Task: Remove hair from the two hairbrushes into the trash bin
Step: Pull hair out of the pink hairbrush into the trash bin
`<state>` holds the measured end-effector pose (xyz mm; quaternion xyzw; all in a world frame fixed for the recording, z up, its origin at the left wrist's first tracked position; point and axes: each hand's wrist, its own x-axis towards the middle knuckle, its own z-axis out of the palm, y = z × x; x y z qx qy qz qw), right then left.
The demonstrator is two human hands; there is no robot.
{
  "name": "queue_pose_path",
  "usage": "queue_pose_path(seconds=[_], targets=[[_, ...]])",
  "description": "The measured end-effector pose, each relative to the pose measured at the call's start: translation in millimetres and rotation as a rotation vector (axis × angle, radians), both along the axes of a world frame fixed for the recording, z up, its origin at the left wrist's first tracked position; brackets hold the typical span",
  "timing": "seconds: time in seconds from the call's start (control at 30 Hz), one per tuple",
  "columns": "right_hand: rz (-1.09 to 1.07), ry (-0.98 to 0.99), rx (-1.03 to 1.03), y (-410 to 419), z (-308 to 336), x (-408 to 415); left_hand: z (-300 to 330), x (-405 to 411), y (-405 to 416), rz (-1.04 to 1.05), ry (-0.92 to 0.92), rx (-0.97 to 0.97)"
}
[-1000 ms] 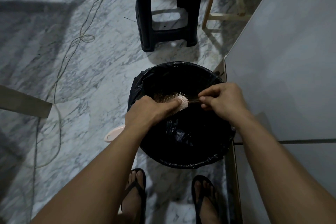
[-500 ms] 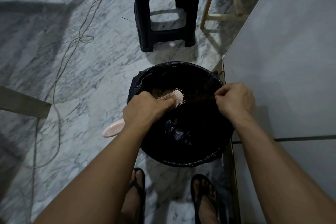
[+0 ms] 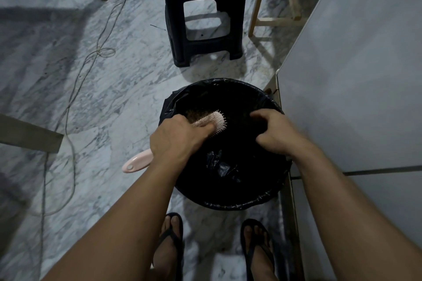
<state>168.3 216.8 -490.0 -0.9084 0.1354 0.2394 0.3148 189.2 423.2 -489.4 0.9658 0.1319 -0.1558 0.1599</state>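
Note:
My left hand [image 3: 177, 139] grips a pink hairbrush [image 3: 211, 122] around its neck and holds the bristled head over the black-lined trash bin [image 3: 230, 203]. The brush handle [image 3: 137, 163] sticks out to the left past the bin rim. Brown hair clings to the far side of the bristles. My right hand [image 3: 276, 134] hovers over the right part of the bin, fingers spread and pointing down, nothing visibly in them. Only one hairbrush is in view.
A black plastic stool [image 3: 201, 16] stands just beyond the bin. A pale wooden frame [image 3: 271, 18] is behind it to the right. A grey cabinet surface [image 3: 356, 75] borders the bin on the right. Cables [image 3: 73, 98] trail over the marble floor at left. My sandalled feet stand below the bin.
My right hand pulled a strand of hair away from the brush to the right, then spread its fingers over the bin. The left hand kept holding the brush, shifted slightly left.

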Motion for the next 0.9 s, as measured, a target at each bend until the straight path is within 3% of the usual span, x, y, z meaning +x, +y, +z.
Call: queue_pose_path(seconds=[0.2,0.3,0.4,0.7,0.9], targets=[[-0.014,0.02,0.496,24.9,-1.9,2.2,8.0,0.4,-11.9,-0.072,-0.06,0.034],[0.1,-0.03,0.329,29.4,-17.8,0.9,12.7,-1.2,-15.5,-0.1,-0.075,0.031],[0.057,-0.065,0.232,26.7,-17.9,2.6,15.5,-1.5,-16.7,-0.107,-0.063,0.024],[0.158,0.002,0.275,15.6,-2.7,1.9,16.0,0.0,-13.5,-0.087,-0.053,-0.014],[0.099,0.01,0.348,-0.2,-6.0,3.7,18.4,7.2,3.4,0.03,-0.047,-0.021]])
